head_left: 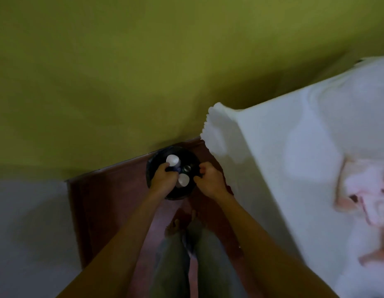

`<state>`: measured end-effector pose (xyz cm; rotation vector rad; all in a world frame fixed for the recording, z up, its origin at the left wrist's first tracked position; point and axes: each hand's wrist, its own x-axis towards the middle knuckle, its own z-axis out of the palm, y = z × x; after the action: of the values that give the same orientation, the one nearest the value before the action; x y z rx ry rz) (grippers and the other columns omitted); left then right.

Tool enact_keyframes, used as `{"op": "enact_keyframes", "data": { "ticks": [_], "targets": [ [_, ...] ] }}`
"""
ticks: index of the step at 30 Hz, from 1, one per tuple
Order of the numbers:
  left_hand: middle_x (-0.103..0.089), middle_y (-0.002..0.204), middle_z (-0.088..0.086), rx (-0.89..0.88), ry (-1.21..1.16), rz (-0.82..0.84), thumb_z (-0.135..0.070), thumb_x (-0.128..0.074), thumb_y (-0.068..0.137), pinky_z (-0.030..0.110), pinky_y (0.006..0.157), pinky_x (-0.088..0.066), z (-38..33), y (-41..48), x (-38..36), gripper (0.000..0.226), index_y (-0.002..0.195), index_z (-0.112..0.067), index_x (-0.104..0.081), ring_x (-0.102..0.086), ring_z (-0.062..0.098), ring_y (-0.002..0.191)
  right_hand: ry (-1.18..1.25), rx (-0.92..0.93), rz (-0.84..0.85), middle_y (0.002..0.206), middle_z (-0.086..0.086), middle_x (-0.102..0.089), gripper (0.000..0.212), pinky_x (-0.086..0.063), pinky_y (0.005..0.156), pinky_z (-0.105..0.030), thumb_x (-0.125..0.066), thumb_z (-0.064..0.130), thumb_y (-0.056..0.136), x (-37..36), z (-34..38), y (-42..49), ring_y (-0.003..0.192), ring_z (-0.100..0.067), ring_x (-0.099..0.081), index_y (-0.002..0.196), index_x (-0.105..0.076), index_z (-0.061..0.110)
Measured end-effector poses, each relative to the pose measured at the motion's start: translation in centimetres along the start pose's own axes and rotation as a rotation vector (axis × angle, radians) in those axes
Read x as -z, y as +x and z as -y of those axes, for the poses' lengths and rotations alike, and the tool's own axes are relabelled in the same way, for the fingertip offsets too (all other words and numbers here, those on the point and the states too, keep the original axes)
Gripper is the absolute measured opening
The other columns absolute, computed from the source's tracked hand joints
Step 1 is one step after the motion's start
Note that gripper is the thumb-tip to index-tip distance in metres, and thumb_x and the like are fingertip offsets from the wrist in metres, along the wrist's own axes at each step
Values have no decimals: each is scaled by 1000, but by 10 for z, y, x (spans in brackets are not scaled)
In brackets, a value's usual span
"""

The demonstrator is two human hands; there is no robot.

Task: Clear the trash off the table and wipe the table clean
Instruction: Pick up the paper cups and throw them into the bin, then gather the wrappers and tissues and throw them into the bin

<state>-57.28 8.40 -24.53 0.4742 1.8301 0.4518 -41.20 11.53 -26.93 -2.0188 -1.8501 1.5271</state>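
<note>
Grey-white surface (25, 229) at near left, olive-green wall (143, 61) behind, dark red floor (113, 194) between. Centre, against the wall: round black bin (150, 168) on the floor, holding two white cups (172, 160) and what looked like a can top (187, 168), so some trash was already off the table. Left hand (163, 177) reached into the bin over its near-left rim, fingers curled together around something dark, possibly the liner or an item; could not tell which. Right hand (210, 179) at the right rim, fingers pinched shut on the dark edge, apparently the bag. Below, trouser legs and bare feet (176, 226) just near of the bin. Right: table under a white cloth (294, 168), with a crumpled pinkish rag or wrapper (376, 203) lying at its far right, blurred. Judged risks: tugging the liner unevenly could tip the light bin and spill cups onto the floor; pinkish item left on the table would block wiping. No brand, label or writing legible anywhere.
</note>
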Motion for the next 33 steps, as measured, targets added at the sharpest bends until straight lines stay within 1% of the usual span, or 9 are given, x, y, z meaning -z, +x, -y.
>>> {"op": "enact_keyframes", "data": {
  "ticks": [3,7,10,12,14,17,21,28,33],
  "targets": [
    [-62,120,8,-102,66,62,-16,-50,96,24,52,-39,-29,-50,1,56,150,-23,-37,-54,15,72,60,-18,-74,120,-10,-64,43,-45,81,-27,-66,18,90,29,15,-46,112,-28,-61,131,-53,8],
    [-62,102,-2,-204,99,148,-19,-52,97,29,64,-44,-53,-119,-4,49,146,-23,-44,-56,16,78,178,-29,-175,121,-4,-65,48,-45,82,-26,-66,23,92,62,28,-114,106,-20,-62,136,-50,14],
    [-60,128,5,-300,169,220,-19,-54,97,27,70,-45,-67,-160,-21,44,141,-21,-50,-61,18,100,238,-42,-255,116,0,-66,47,-49,80,-28,-66,27,93,84,21,-159,98,-15,-62,136,-49,16],
    [-58,131,3,-347,193,263,-18,-55,95,28,81,-48,-70,-181,-36,43,138,-21,-54,-59,17,112,282,-68,-316,118,-1,-67,47,-54,86,-33,-65,27,94,96,10,-188,99,-17,-63,137,-50,17],
    [-60,130,4,-382,230,313,-19,-57,93,33,92,-49,-72,-201,-54,41,134,-22,-57,-58,19,116,332,-99,-391,119,-2,-67,44,-53,79,-28,-65,26,94,107,-4,-216,95,-15,-63,135,-51,18],
    [-62,125,5,-422,288,399,-17,-56,92,33,90,-48,-74,-228,-85,39,131,-23,-59,-60,19,111,395,-131,-516,119,-2,-68,42,-49,67,-17,-63,24,94,120,-27,-254,89,-12,-63,134,-53,18],
    [-65,116,2,-462,345,483,-20,-58,92,33,84,-51,-75,-260,-126,35,126,-26,-63,-63,18,107,453,-177,-653,119,0,-69,40,-54,89,-30,-63,26,95,138,-61,-298,103,-15,-65,132,-54,18],
    [-69,113,2,-509,418,577,-20,-60,91,31,82,-49,-75,-303,-186,32,122,-26,-64,-67,14,101,577,-242,-800,108,-1,-70,32,-49,66,-22,-61,25,94,159,-115,-351,90,-12,-66,126,-58,19],
    [-69,113,3,-525,456,624,-20,-61,92,33,83,-53,-72,-326,-229,31,123,-24,-64,-68,18,101,596,-236,-835,108,1,-68,31,-52,78,-25,-63,27,93,171,-145,-373,96,-14,-66,123,-62,16]
  ]
}}
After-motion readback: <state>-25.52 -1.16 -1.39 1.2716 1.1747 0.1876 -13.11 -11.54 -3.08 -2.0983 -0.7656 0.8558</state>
